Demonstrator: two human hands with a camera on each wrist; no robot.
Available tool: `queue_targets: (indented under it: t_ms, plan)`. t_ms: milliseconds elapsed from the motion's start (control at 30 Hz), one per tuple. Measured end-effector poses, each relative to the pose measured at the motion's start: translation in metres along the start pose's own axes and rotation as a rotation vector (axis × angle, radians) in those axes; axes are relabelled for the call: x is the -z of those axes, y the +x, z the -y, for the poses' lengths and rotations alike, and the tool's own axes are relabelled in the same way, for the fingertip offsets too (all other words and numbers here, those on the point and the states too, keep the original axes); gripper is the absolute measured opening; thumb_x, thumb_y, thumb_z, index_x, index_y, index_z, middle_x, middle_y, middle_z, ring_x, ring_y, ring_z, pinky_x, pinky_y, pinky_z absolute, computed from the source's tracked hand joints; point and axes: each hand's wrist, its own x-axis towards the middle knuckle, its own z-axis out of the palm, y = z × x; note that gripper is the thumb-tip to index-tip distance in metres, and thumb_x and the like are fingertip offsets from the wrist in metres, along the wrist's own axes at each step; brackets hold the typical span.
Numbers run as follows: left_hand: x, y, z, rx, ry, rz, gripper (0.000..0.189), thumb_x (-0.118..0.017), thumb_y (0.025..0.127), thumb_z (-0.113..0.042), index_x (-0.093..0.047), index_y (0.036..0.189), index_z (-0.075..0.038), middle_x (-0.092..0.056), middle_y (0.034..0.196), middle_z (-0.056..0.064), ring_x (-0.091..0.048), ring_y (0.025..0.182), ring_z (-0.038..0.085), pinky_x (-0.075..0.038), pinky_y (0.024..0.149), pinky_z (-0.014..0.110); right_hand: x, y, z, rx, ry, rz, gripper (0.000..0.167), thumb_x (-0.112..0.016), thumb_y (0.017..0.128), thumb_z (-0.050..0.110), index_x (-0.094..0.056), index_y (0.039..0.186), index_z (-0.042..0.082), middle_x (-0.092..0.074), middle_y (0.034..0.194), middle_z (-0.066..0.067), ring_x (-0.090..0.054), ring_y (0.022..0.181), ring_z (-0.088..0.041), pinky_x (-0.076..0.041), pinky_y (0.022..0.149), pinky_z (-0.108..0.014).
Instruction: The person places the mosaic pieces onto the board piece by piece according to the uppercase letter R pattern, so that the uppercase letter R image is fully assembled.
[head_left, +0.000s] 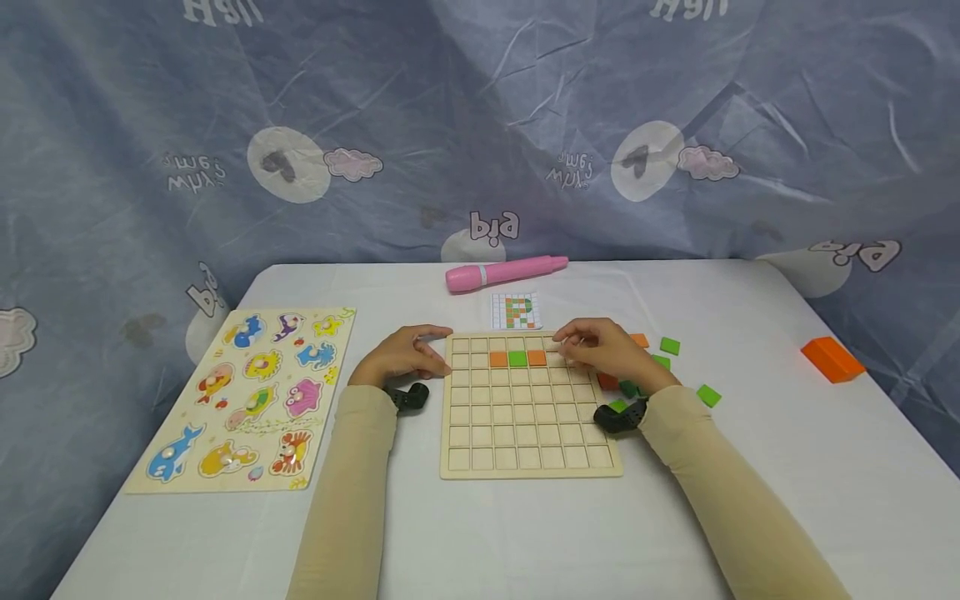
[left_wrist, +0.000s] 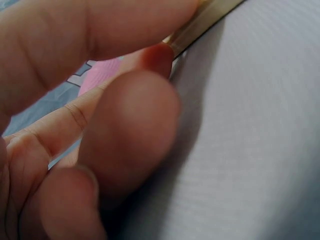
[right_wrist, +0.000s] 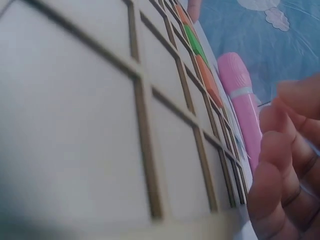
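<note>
A wooden grid board [head_left: 534, 433] lies flat on the table, with two orange tiles [head_left: 498, 359] and one green tile [head_left: 517, 358] side by side in its second row from the back. My left hand [head_left: 401, 354] rests at the board's back left edge; in the left wrist view its fingers [left_wrist: 132, 120] reach the wooden rim. Above the back right corner is my right hand [head_left: 607, 346], fingers loosely curled and thumb near the index finger. No piece shows between those fingers [right_wrist: 272, 190] in the right wrist view. A small pattern card [head_left: 516, 311] lies behind the board.
Loose green tiles [head_left: 708, 396] and orange ones lie right of the board, partly under my right hand. An orange block [head_left: 832, 359] sits far right. A pink marker-shaped object [head_left: 510, 272] lies at the back. On the left is a sea-animal puzzle board [head_left: 243, 400].
</note>
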Motion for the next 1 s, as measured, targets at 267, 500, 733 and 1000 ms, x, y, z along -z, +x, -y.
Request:
queue_targets:
  t_ms: [267, 500, 733, 1000]
  plan:
    - [-0.001, -0.002, -0.001, -0.001, 0.001, -0.003, 0.079, -0.086, 0.086, 0.002, -0.053, 0.158, -0.001, -0.077, 0.081, 0.0, -0.064, 0.068, 0.011, -0.054, 0.067, 0.025, 0.022, -0.03, -0.005, -0.051, 0.007, -0.037, 0.031, -0.07, 0.106, 0.013, -0.068, 0.129, -0.007, -0.069, 0.105, -0.017, -0.064, 0.079, -0.016, -0.056, 0.07, -0.029]
    - [-0.002, -0.002, -0.001, 0.015, -0.017, -0.009, 0.08, -0.085, 0.086, 0.003, -0.053, 0.158, -0.002, -0.076, 0.081, 0.0, -0.063, 0.066, 0.01, -0.052, 0.064, 0.024, 0.04, -0.055, -0.016, -0.069, -0.031, -0.056, 0.029, -0.07, 0.106, 0.011, -0.068, 0.127, -0.008, -0.07, 0.101, -0.015, -0.06, 0.07, -0.018, -0.054, 0.065, -0.03]
    - [-0.003, -0.002, -0.004, 0.03, -0.035, -0.016, 0.079, -0.086, 0.085, 0.004, -0.054, 0.158, -0.002, -0.076, 0.08, 0.0, -0.063, 0.066, 0.01, -0.051, 0.063, 0.023, 0.052, -0.071, -0.025, -0.115, -0.047, -0.085, 0.033, -0.071, 0.106, 0.014, -0.068, 0.13, -0.008, -0.073, 0.105, -0.014, -0.059, 0.069, -0.014, -0.052, 0.061, -0.028]
    - [-0.003, -0.002, -0.003, 0.023, -0.007, -0.02, 0.079, -0.087, 0.085, 0.002, -0.054, 0.157, -0.002, -0.075, 0.08, 0.0, -0.061, 0.065, 0.011, -0.052, 0.064, 0.024, 0.055, -0.076, -0.03, -0.109, -0.038, -0.077, 0.03, -0.07, 0.107, 0.012, -0.069, 0.129, -0.007, -0.072, 0.1, -0.007, -0.058, 0.069, -0.013, -0.052, 0.059, -0.028]
